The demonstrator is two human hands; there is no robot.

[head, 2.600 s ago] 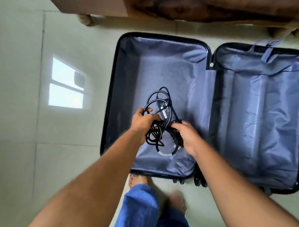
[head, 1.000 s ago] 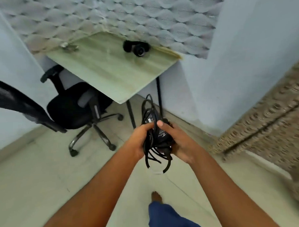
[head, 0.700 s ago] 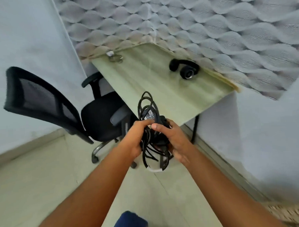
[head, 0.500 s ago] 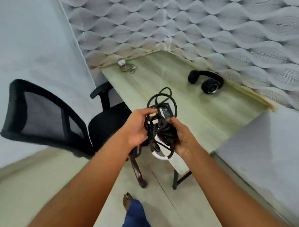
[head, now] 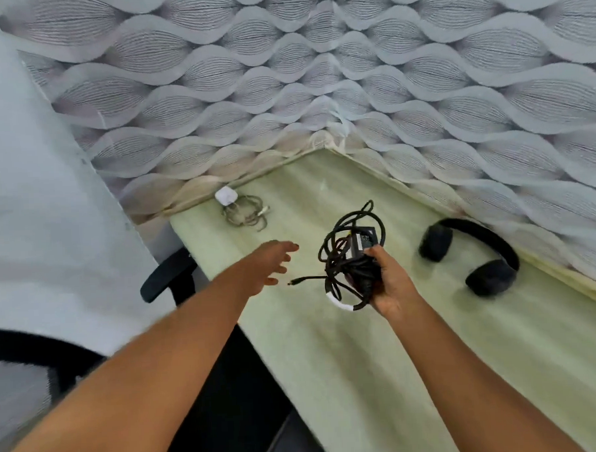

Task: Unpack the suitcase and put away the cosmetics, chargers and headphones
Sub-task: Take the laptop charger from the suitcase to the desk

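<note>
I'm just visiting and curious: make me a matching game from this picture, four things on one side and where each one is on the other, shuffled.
Things:
1. black charger
2. white charger
3. headphones
4. left hand

Places or states:
A. lying on the desk near the right-hand wall
B. open, holding nothing
C. held in the right hand
D. lying at the desk's far left corner

Pairs: 1-C, 2-D, 3-A, 4-B

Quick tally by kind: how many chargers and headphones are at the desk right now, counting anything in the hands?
Chargers: 2, the black charger gripped in the right hand and the white charger on the desk.
Headphones: 1, the black headphones on the desk.
Total: 3.
</note>
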